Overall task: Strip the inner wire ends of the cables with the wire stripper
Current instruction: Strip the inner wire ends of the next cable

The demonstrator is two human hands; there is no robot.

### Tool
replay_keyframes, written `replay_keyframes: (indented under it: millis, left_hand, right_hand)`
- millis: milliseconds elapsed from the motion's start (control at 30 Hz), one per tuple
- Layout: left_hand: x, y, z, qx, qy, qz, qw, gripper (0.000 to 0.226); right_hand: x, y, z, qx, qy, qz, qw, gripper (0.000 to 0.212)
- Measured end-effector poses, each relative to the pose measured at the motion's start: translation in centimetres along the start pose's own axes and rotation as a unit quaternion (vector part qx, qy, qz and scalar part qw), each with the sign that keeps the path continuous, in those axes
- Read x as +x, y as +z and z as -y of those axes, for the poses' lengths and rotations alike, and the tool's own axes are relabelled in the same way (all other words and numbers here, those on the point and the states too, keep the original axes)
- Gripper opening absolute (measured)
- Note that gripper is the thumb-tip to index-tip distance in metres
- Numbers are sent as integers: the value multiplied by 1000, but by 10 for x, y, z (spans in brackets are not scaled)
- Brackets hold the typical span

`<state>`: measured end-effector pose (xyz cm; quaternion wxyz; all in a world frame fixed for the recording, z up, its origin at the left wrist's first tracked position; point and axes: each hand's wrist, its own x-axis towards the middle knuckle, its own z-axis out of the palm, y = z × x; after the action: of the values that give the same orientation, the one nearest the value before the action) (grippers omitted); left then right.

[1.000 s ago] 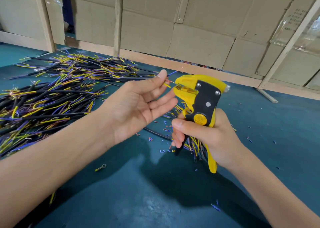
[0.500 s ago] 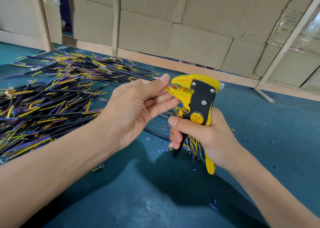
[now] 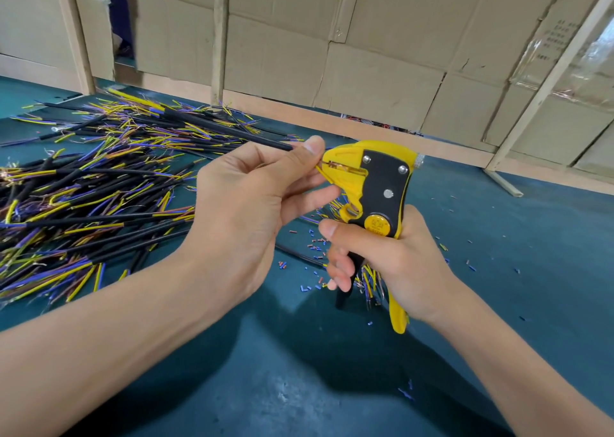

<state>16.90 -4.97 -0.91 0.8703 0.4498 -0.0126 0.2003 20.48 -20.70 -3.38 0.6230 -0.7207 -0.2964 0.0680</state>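
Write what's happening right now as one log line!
step: stripping wire | left hand: holds black cable, feeding its end into tool | right hand: grips wire stripper | pile of cables: on table

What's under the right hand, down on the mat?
Below the right hand, which grips the wire stripper, a small bundle of yellow and blue wire ends shows, with insulation bits scattered on the green mat. The hand covers the rest.

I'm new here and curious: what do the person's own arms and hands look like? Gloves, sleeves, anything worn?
Both hands are bare: no gloves on the left hand or the right hand. Both forearms show bare up to the picture's lower edge, with no sleeve, watch, bracelet or ring visible. The fingers have short, unpainted nails. No markings or tape can be seen.
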Motion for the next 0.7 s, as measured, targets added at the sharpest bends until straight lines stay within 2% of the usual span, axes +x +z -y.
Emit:
replay_keyframes:
  millis: [100, 200, 267, 333, 433, 500, 600, 700]
  left_hand:
    - [1, -2, 0, 14, -8, -7, 1000, 24]
    - [4, -6, 1, 80, -23, -23, 996, 29]
    - [7, -10, 2, 136, -16, -35, 990, 30]
    - [10, -12, 2, 167, -9, -45, 985, 32]
    - [17, -15, -3, 159, -15, -62, 985, 35]
    - [20, -18, -5, 152, -20, -75, 985, 40]
    - [21, -19, -5, 138, -23, -68, 988, 36]
    - [19, -17, -2, 133, -17, -37, 990, 28]
  right_hand:
    - [-2, 4, 4, -11, 32, -26, 999, 47]
    - [-3, 9, 6, -27, 83, -77, 993, 52]
    - [-2, 10, 8, -10, 118, -63, 991, 50]
    - [-2, 11, 10, 62, 144, -22, 987, 41]
    - [1, 7, 10, 185, 134, 45, 973, 29]
    - [2, 5, 8, 204, 127, 57, 969, 28]
    - [3, 4, 6, 220, 97, 34, 970, 24]
    - [6, 6, 7, 244, 60, -38, 967, 22]
